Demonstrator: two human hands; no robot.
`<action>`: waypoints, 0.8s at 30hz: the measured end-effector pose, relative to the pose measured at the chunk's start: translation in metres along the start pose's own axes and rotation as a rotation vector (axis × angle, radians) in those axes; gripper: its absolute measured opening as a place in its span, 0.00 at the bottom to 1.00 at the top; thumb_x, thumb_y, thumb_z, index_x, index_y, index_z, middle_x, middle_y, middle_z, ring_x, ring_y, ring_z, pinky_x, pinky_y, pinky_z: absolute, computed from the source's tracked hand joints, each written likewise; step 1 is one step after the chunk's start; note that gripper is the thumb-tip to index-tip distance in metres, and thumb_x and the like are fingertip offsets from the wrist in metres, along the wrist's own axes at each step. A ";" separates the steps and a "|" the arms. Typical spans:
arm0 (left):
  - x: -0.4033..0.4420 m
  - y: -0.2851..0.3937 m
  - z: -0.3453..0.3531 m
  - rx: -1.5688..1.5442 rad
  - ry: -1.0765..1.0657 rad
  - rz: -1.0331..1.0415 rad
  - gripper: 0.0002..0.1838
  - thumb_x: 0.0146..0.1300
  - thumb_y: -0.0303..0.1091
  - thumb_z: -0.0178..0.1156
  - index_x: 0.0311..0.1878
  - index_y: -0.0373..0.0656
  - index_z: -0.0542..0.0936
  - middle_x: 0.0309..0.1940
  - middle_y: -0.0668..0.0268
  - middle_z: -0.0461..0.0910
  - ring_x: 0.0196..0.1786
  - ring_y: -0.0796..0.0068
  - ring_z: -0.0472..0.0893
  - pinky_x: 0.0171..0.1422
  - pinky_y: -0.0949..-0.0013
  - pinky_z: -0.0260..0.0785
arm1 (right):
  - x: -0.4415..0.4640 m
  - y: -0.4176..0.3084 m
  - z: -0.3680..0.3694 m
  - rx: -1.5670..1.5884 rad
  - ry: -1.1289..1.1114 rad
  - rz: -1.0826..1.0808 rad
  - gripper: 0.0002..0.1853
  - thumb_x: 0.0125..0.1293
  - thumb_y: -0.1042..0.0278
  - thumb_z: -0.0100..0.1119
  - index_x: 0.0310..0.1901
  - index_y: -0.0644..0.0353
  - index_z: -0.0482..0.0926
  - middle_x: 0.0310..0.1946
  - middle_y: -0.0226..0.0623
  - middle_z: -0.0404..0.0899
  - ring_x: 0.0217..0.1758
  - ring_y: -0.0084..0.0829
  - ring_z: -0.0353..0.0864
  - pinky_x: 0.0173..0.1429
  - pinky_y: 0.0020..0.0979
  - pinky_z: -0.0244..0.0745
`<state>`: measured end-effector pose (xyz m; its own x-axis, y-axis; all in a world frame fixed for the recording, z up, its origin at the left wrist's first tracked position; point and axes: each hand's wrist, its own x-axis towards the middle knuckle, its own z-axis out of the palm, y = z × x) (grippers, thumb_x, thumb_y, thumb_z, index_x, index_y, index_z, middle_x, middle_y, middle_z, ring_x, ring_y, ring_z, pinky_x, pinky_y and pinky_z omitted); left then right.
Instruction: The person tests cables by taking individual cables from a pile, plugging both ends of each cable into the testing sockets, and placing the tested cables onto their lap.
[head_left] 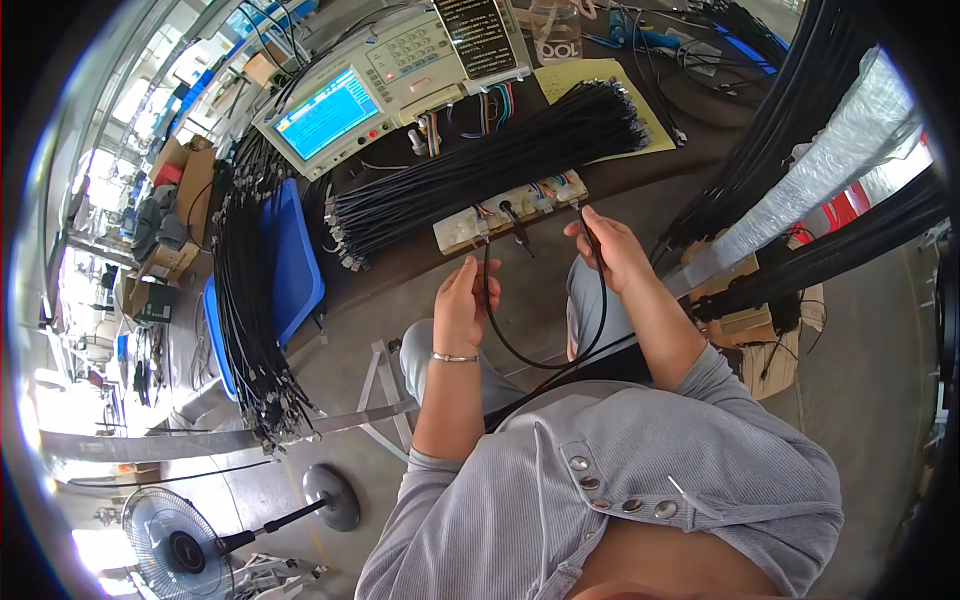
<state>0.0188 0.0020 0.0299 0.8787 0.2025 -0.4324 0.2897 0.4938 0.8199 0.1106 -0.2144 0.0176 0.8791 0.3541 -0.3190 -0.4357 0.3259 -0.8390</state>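
A black cable (530, 361) hangs in a loop between my two hands. My left hand (465, 300) is closed around one side of it, just below the pale connector board (462, 230). At the other side, my right hand (612, 250) pinches the cable near its end, by the board's right edge. Both cable ends reach the sockets on the board's front; whether they are fully seated I cannot tell. A short black lead (518, 230) sticks out from the middle of the board. Behind it lies a thick bundle of black cables (470, 165) with metal connectors.
A test instrument (345, 90) with a lit blue screen stands behind the bundle. More cables (245, 270) drape over a blue tray (290, 265) on the left. Cable hanks and a plastic-wrapped post (810, 165) rise on the right. A fan (185, 550) stands lower left.
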 end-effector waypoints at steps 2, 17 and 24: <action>0.001 -0.001 -0.001 -0.002 -0.001 0.001 0.18 0.68 0.45 0.50 0.39 0.37 0.79 0.19 0.68 0.75 0.21 0.80 0.70 0.25 0.78 0.60 | 0.000 -0.001 0.000 -0.025 0.008 -0.003 0.22 0.69 0.50 0.47 0.34 0.63 0.78 0.14 0.26 0.67 0.15 0.18 0.59 0.21 0.21 0.53; 0.024 0.006 0.024 0.173 0.080 0.009 0.19 0.68 0.46 0.50 0.36 0.37 0.79 0.18 0.70 0.75 0.18 0.82 0.70 0.23 0.79 0.60 | 0.015 -0.003 0.008 -0.083 0.107 -0.072 0.18 0.66 0.54 0.55 0.30 0.62 0.80 0.15 0.25 0.71 0.16 0.16 0.65 0.22 0.19 0.56; -0.031 0.006 0.008 0.192 0.177 0.209 0.16 0.68 0.41 0.50 0.30 0.39 0.74 0.16 0.68 0.72 0.17 0.80 0.67 0.21 0.77 0.57 | -0.019 -0.012 -0.005 -0.269 0.189 -0.145 0.18 0.64 0.53 0.56 0.27 0.61 0.78 0.11 0.26 0.68 0.12 0.16 0.61 0.19 0.19 0.53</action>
<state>-0.0031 -0.0079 0.0513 0.8518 0.4350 -0.2918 0.1907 0.2613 0.9462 0.1001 -0.2296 0.0319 0.9593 0.1440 -0.2429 -0.2594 0.1095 -0.9595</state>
